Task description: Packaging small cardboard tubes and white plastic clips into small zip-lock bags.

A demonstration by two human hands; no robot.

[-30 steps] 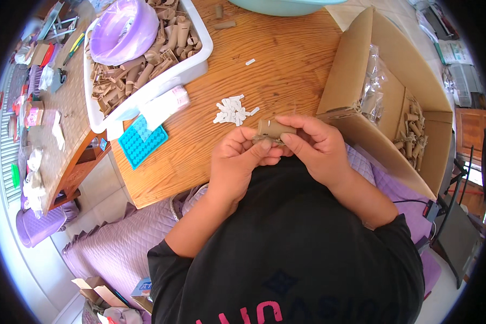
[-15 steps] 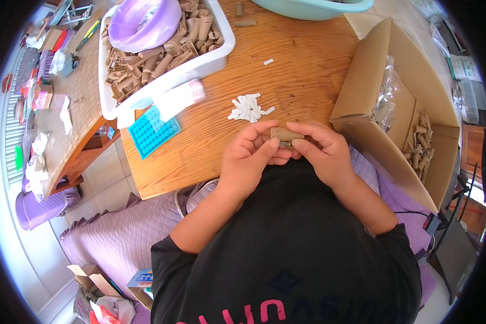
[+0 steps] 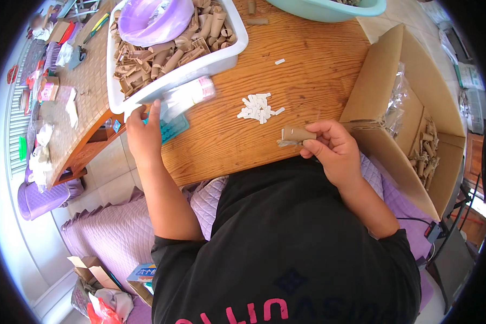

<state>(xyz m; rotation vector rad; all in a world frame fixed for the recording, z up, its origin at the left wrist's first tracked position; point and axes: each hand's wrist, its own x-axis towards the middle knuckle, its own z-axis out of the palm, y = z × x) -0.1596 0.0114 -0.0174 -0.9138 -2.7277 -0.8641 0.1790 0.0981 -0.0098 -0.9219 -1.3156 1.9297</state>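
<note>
My right hand pinches a short brown cardboard tube between thumb and fingers, above the front edge of the wooden table. A tuft of greyish strands sticks out below the tube's left end. On the left, my left hand reaches to the table beside the white tub, its thumb and forefinger apart. It covers part of a blue tray with a grid of small hollows. Right beside that hand lies a white package. Farther right is a pile of small white strips.
The tub holds many brown tube pieces and a purple bowl. A pale green basin stands at the far edge. To the right, an open cardboard box contains tufted tubes. One loose strip lies beyond the pile.
My left hand has let go of the tube and moved left to the blue tray. My right hand keeps the tube, now held alone and slightly farther right in the picture.
</note>
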